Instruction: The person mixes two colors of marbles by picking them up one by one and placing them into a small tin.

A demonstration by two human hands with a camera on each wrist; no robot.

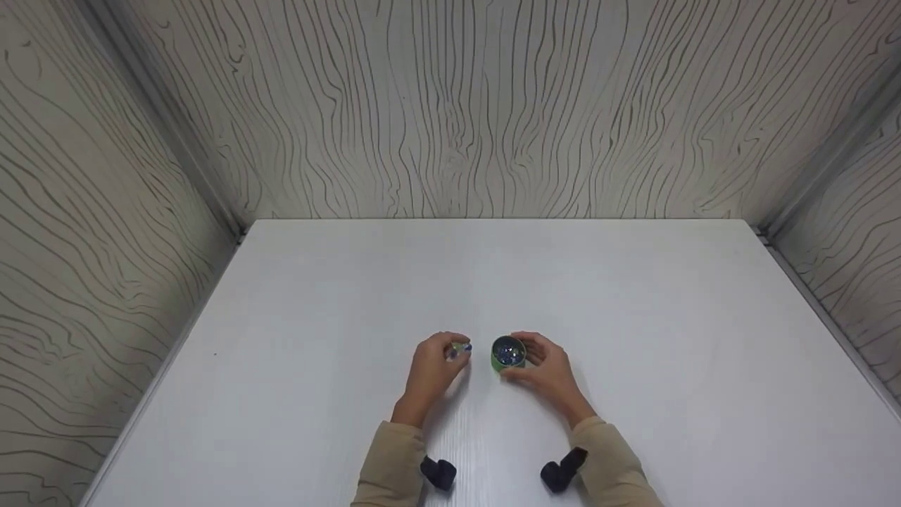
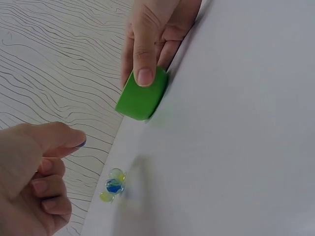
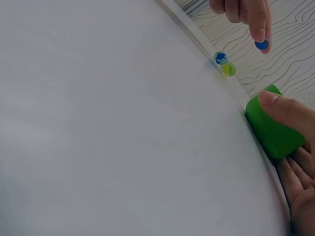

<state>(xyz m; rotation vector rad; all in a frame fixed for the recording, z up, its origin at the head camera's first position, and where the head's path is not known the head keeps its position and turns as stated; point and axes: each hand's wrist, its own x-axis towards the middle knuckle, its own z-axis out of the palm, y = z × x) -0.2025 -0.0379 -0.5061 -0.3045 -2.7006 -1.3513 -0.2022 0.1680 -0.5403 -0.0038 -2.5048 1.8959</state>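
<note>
Left hand (image 1: 431, 366) pinches a blue marble (image 3: 262, 44) between thumb and finger, clear of the white table (image 1: 352, 282), near loose blue and yellow-green marbles (image 2: 115, 186) lying on it. Right hand (image 1: 552, 370) grasps a green cup (image 2: 142, 98), which stands on the table, mouth upward, right of the left hand; shiny dark contents (image 1: 508, 352) show inside

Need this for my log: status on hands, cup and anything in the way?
Left hand pinching a blue marble. Right hand gripping the green cup. Loose marbles on table by left hand; no obstruction visible between hands.
</note>
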